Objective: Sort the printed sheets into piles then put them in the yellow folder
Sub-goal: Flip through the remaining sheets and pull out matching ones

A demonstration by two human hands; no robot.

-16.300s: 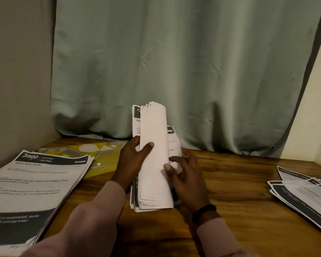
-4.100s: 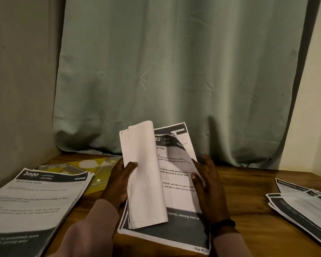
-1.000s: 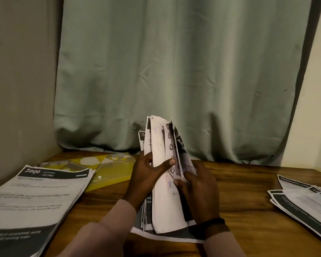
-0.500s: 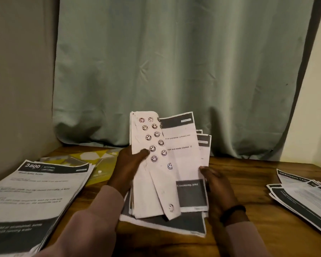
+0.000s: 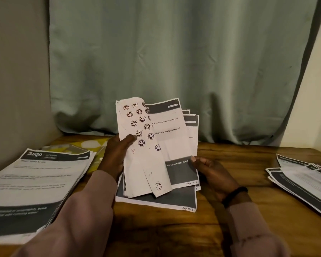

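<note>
A stack of printed sheets (image 5: pixel 176 138) stands tilted up from the wooden table (image 5: pixel 230 210) in front of me. My left hand (image 5: pixel 117 154) grips a bundle of sheets folded back to the left; their white backs carry smiley-face stamps (image 5: pixel 140 125). My right hand (image 5: pixel 209 169) pinches the lower right edge of the exposed sheet, near its dark band. A sorted pile (image 5: pixel 35 186) headed "3800 KITCHEN" lies at the left. Another pile (image 5: pixel 304 175) lies at the right edge. The yellow folder (image 5: pixel 93 145) lies flat behind the left pile, partly hidden by it and my left hand.
A pale green curtain (image 5: pixel 174 62) hangs along the table's back edge. A grey wall (image 5: pixel 17 80) closes the left side and a cream wall (image 5: pixel 315 89) the right. Bare wood shows between the middle stack and the right pile.
Over the last second the held stack has been fanned open: the bundle folded left, a printed sheet now faces me. My right hand slid to that sheet's lower right edge.
</note>
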